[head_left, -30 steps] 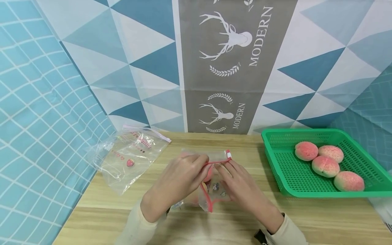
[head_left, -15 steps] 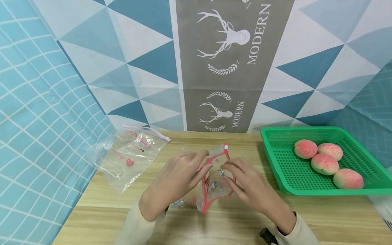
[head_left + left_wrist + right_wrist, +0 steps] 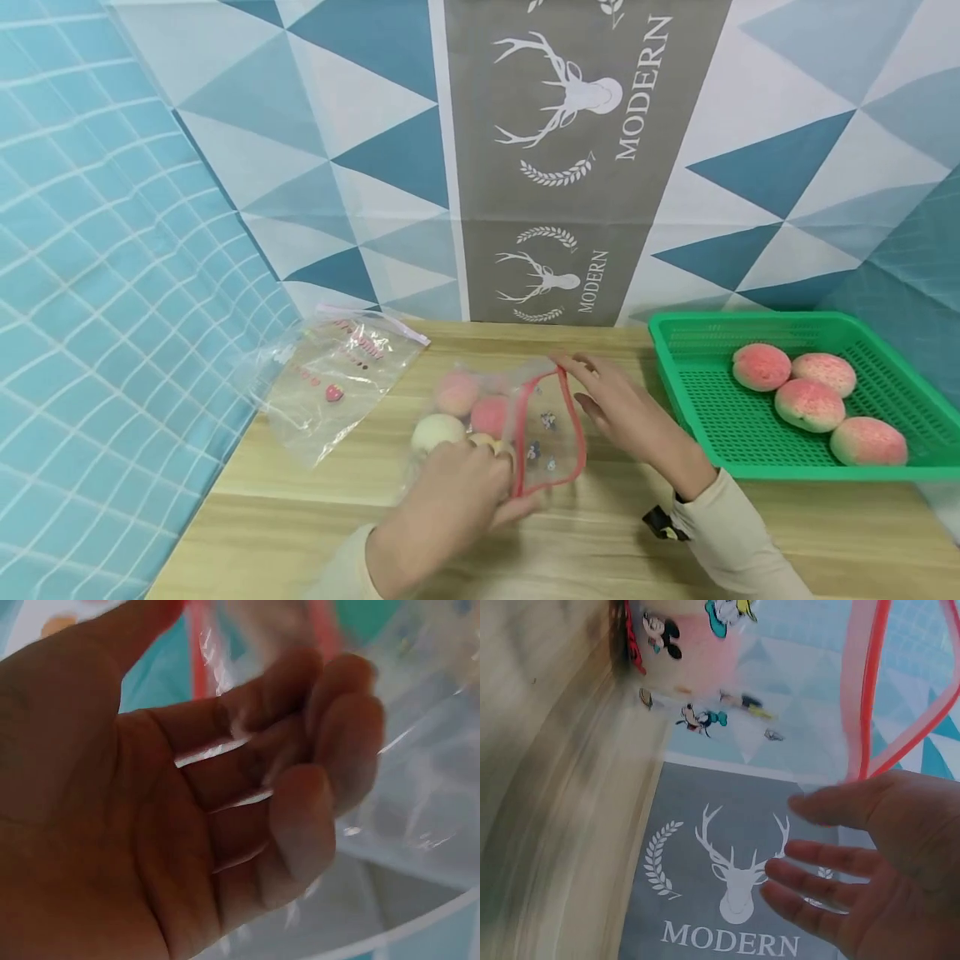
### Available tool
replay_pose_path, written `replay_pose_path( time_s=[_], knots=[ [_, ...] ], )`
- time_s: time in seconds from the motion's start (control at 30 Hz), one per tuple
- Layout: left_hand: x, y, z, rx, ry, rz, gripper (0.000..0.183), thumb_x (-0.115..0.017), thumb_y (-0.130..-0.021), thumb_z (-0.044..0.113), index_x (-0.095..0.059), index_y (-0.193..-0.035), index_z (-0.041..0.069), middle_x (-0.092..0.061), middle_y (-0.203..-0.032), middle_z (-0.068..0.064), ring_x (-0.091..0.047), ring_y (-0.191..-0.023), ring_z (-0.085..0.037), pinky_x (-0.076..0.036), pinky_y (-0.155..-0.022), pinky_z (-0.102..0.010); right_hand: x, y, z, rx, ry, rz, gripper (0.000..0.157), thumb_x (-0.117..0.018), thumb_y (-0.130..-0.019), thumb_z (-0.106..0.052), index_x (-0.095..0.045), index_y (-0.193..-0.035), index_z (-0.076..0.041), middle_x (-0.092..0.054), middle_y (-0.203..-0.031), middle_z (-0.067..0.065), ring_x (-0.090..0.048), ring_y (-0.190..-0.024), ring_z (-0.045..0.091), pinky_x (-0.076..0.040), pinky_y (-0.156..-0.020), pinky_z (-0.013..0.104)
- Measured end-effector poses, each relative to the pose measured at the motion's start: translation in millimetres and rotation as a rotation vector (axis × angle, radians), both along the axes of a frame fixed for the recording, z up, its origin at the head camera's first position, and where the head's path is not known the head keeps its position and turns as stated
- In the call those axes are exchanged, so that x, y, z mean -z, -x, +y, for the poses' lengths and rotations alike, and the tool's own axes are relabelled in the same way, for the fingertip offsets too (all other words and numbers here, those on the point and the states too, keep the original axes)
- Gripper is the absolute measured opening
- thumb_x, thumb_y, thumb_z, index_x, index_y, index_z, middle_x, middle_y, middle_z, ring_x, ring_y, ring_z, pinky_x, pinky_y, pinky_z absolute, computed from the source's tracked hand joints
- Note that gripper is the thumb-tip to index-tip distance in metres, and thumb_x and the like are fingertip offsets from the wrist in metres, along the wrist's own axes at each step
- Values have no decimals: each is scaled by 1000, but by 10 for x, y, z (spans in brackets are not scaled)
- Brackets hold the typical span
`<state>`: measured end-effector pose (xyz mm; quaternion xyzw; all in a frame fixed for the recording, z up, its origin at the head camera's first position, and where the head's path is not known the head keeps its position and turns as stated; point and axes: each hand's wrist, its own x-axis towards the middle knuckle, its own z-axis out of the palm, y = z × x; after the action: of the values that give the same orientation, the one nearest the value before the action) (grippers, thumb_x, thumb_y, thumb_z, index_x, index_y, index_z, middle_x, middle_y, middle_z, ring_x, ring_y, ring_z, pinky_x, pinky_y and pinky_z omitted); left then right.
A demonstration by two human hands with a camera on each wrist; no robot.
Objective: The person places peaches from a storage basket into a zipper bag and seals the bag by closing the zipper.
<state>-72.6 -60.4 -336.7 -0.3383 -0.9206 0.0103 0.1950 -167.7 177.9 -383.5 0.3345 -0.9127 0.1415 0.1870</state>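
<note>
A clear zip bag (image 3: 546, 437) with a red-edged mouth and small cartoon prints lies mid-table, its mouth spread toward the right. Inside are several round fruits, among them a pink one (image 3: 490, 415) and a pale green one (image 3: 437, 432). My left hand (image 3: 453, 500) is at the bag's near side; in the left wrist view its fingers (image 3: 289, 817) bend loosely and the thumb stands apart, pinching nothing. At the mouth's far right corner is my right hand (image 3: 633, 421), fingertips touching or very near the red edge. In the right wrist view its thumb and fingers (image 3: 817, 900) stand apart.
A green basket (image 3: 675, 400) at the right holds several pink peaches (image 3: 810, 406). At the left, a second clear zip bag (image 3: 341, 383) with a pale pink slider edge and strawberry print lies flat. A patterned cloth wall (image 3: 390, 167) rises behind the wooden table (image 3: 247, 517).
The bag's mouth has spread wider. My left hand has left the upper rim and come down to the near side, uncovering the fruits; my right hand has moved outward to the far corner.
</note>
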Motion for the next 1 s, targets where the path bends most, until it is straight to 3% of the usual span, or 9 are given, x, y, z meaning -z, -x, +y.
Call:
replay_pose_path(
  time_s=[0.1, 0.2, 0.3, 0.43, 0.53, 0.67, 0.87, 1.0],
  knots=[
    [156, -78, 20, -12, 82, -53, 47, -52, -77, 61, -44, -56, 19, -38, -48, 6, -37, -40, -13, -21, -34, -27, -20, 24, 26, -12, 12, 7, 52, -68, -78, -12, -48, -127, -17, -51, -117, 2, -50, -103, 19, -47, -80, 37],
    [209, -121, 11, -10, 118, -73, 31, -61, -75, 40, -47, -58, 18, -41, -47, 6, -37, -40, -12, -22, -34, -27, -7, 15, 47, -28, 43, 30, 32, -68, -78, -11, -59, -109, -13, -55, -109, 1, -50, -99, 17, -47, -79, 34],
    [173, -143, -27, -7, 157, -76, 17, -62, -71, 27, -51, -62, 16, -45, -51, 4, -41, -42, -12, -25, -35, -26, 18, -24, 83, -36, 77, 41, 21, -67, -79, -10, -61, -99, -14, -56, -102, -1, -50, -95, 15, -47, -76, 31],
    [61, -117, -159, -6, 157, -128, 12, -65, -68, 18, -54, -68, 14, -49, -57, 5, -46, -48, -10, -32, -39, -23, 15, -114, 182, -29, 108, 51, 19, -67, -78, -10, -63, -96, -13, -59, -101, 1, -52, -96, 14, -48, -75, 33],
    [-34, -59, -314, -12, 78, -189, 12, -67, -70, 15, -56, -74, 12, -48, -61, 5, -43, -50, -7, -34, -41, -18, -41, -198, 269, -21, 143, 62, 20, -68, -77, -10, -63, -97, -11, -61, -102, 3, -53, -98, 16, -47, -77, 37],
    [-137, 56, -533, -1, -101, -195, 12, -62, -81, 17, -54, -73, 12, -42, -58, 8, -36, -47, -5, -31, -41, -14, -176, -297, 343, -11, 220, 51, 21, -65, -80, -11, -61, -101, -12, -60, -104, 2, -53, -99, 14, -47, -76, 36],
    [-359, 199, -816, -7, -248, -95, 13, -59, -84, 18, -56, -72, 15, -40, -55, 13, -31, -43, 0, -28, -37, -13, -393, -387, 428, -29, 397, 73, 27, -65, -79, -5, -61, -103, -17, -61, -100, -6, -54, -82, 4, -44, -67, 21],
    [-507, 332, -944, 30, -325, -22, 14, -56, -87, 19, -57, -74, 14, -39, -54, 10, -32, -45, -2, -30, -41, -16, -557, -478, 417, -88, 606, 33, 29, -63, -76, 7, -63, -99, -11, -63, -92, -2, -56, -83, 7, -44, -75, 16]
  ],
)
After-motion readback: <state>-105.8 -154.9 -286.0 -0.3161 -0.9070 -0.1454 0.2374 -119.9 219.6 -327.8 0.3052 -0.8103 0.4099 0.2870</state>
